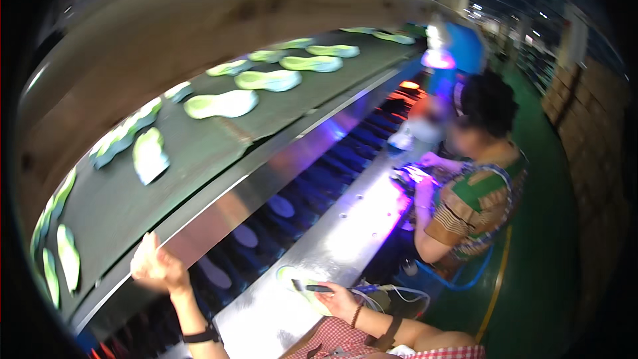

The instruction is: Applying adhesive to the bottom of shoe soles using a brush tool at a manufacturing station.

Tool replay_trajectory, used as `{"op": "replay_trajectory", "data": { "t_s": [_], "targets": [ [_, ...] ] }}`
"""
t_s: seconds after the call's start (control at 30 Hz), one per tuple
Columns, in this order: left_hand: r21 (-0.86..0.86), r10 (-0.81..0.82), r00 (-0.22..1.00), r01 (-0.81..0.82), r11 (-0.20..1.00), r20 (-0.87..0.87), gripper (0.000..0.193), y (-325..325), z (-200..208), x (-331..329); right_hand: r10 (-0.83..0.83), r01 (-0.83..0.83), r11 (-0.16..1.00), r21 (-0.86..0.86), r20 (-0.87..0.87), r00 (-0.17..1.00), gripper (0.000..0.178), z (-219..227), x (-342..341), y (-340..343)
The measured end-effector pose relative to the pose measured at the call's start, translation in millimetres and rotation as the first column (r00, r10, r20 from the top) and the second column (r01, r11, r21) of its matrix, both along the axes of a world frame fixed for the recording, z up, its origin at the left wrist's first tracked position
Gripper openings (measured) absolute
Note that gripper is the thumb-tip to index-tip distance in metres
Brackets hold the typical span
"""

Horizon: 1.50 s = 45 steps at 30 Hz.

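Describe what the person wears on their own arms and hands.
Both hands are bare, no gloves. The left hand has a dark band like a watch strap at the wrist. The right hand has a thin beaded bracelet at the wrist and a wider dark strap further up the forearm. A red-and-white checked garment shows at the lower edge.

Green shoe soles (267, 80) on conveyor belt (199, 146), co-worker in striped shirt (475, 203)

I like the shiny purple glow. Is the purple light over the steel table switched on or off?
On. The lamp glows bright pink-purple, and its violet light spreads along the steel table and the shoe soles beside it.
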<state>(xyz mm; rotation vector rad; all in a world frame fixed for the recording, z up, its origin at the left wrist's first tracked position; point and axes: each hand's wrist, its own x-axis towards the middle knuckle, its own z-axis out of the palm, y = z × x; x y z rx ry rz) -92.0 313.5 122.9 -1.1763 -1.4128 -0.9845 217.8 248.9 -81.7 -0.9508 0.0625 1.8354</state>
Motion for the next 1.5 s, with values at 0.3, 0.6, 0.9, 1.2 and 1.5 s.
{"op": "replay_trajectory", "data": {
  "t_s": [0.3, 0.6, 0.9, 1.2, 1.5],
  "targets": [
    [-0.012, 0.085, 0.996, -0.085, 0.996, 0.032, 0.03, 3.5, -0.7, 12.2, -0.137, 0.119, 0.985, -0.121, -0.148, 0.979, 0.025, 14.0, 10.8, 1.7],
    [0.0, 0.119, 0.993, -0.119, 0.993, 0.008, 0.029, 4.8, -1.3, 13.4, -0.187, 0.184, 0.973, -0.141, -0.008, 0.982, 0.026, 12.1, 11.3, 8.8],
    [-0.018, 0.086, 0.996, -0.086, 0.996, 0.035, 0.029, 6.9, -0.4, 16.7, -0.183, 0.173, 0.968, -0.183, -0.036, 0.982, 0.053, -1.1, -15.1, 5.3],
    [-0.002, 0.142, 0.99, -0.142, 0.99, 0.012, 0.031, 7.3, -3.5, 19.8, -0.158, 0.089, 0.94, -0.331, -0.187, 0.97, 0.059, -26.0, -8.4, 3.5],
    [-0.03, 0.09, 0.995, -0.089, 0.996, 0.036, 0.031, 4.7, -10.6, 10.4, 0.194, -0.219, 0.963, -0.156, -0.162, 0.968, 0.064, 36.3, -15.8, -7.4]
  ]
}}
